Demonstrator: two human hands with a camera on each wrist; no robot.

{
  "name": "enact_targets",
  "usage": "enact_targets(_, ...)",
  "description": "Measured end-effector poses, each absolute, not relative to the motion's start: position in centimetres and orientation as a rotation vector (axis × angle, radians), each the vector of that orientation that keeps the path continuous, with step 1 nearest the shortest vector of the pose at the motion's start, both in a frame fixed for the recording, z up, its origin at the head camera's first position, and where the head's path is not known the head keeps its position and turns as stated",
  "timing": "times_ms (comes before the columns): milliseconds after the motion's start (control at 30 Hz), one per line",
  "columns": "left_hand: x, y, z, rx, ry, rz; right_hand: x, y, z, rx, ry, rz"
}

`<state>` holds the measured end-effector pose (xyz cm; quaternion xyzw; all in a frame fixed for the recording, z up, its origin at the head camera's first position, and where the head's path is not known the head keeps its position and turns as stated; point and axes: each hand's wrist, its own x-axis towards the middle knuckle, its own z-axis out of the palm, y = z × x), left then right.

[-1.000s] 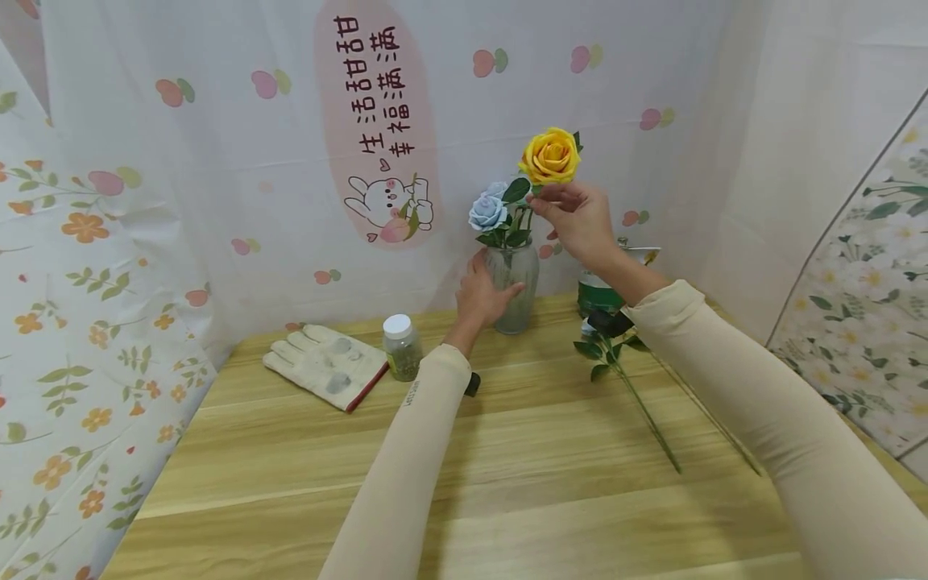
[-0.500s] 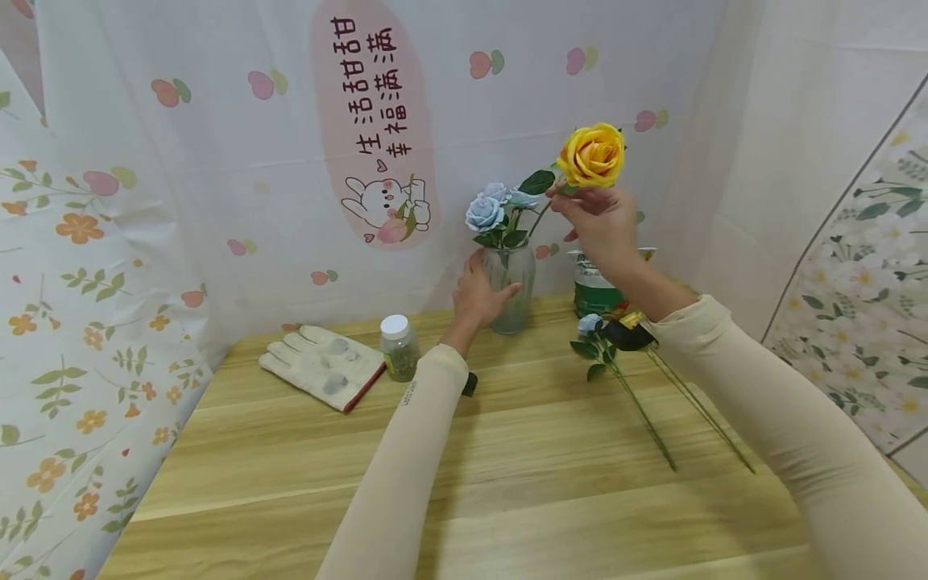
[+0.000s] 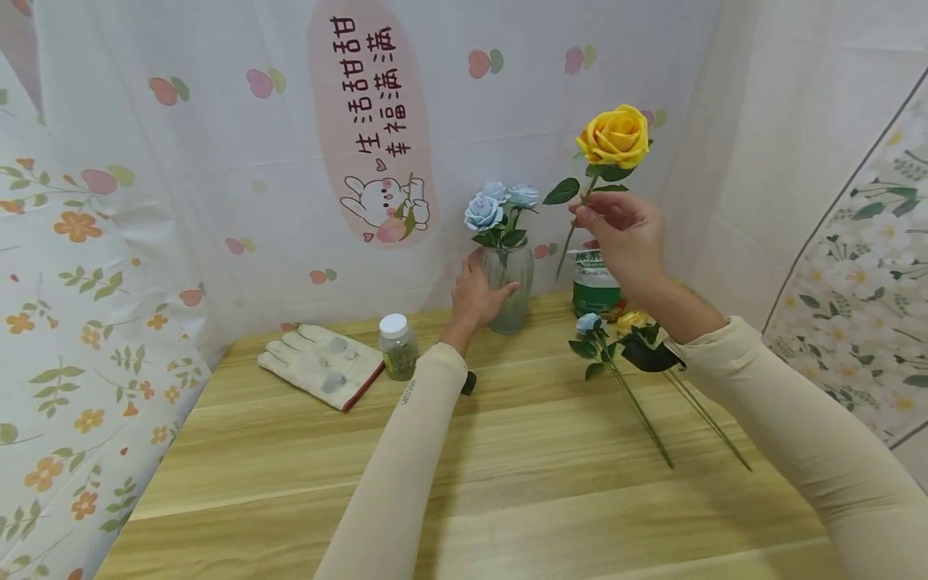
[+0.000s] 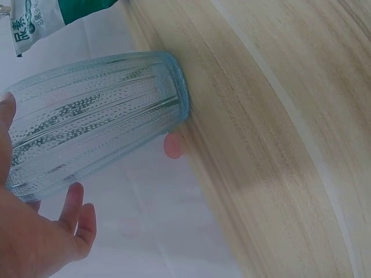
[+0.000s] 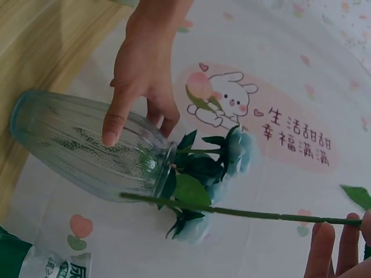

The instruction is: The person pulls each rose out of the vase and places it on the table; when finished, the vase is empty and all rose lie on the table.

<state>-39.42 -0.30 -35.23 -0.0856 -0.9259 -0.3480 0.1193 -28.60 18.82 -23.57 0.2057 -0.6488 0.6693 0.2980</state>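
Observation:
My left hand (image 3: 474, 296) holds the ribbed glass vase (image 3: 513, 310) near its neck, thumb and fingers spread around its sides. The vase stands upright at the back of the table, with several pale blue roses (image 3: 483, 213) in its mouth. My right hand (image 3: 629, 242) pinches the green stem of a yellow rose (image 3: 615, 138) just below its leaves, in the air to the right of the vase. In the right wrist view the rose's stem (image 5: 255, 215) runs past the blue blooms, and its lower end overlaps the glass.
A blue rose (image 3: 589, 324) and a yellow rose (image 3: 632, 322) lie at the right of the wooden table (image 3: 551, 499). Behind them stands a green-and-white bag (image 3: 596, 290). At the left are a cream work glove (image 3: 322, 366) and a white-capped jar (image 3: 399, 350). A printed cloth hangs behind.
My right hand has moved right with the yellow rose, whose stem has come away from the vase's mouth. The left hand has kept its hold on the vase.

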Motion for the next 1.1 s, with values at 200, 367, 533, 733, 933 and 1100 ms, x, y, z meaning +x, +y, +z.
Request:
enact_targets(200, -39.5, -0.2, -35.7, -0.236, -2.723, -0.971, -28.0, 19.3, -24.6, 0.59, -1.736, 1.88)
enact_targets(367, -39.8, -0.2, -35.6, -0.231, -2.712, -0.956, -27.7, 19.3, -25.3, 0.615, -1.728, 1.958)
enact_targets(533, -39.9, -0.1, -35.4, -0.229, -2.7, -0.956, -27.5, 19.4, -25.9, 0.599, -1.732, 2.006)
enact_targets(733, -39.8, -0.1, -35.5, -0.222, -2.71, -0.933, -27.2, 20.0, -27.3, 0.48, -1.894, 1.989)
enact_targets(933, -39.6, 0.0, -35.5, -0.22, -2.715, -0.933, -26.8, 20.4, -29.0, 0.45, -1.984, 2.029)
enact_targets(1100, -39.6, 0.0, -35.5, -0.217, -2.711, -0.951, -26.6, 20.7, -29.9, 0.437, -2.073, 2.046)
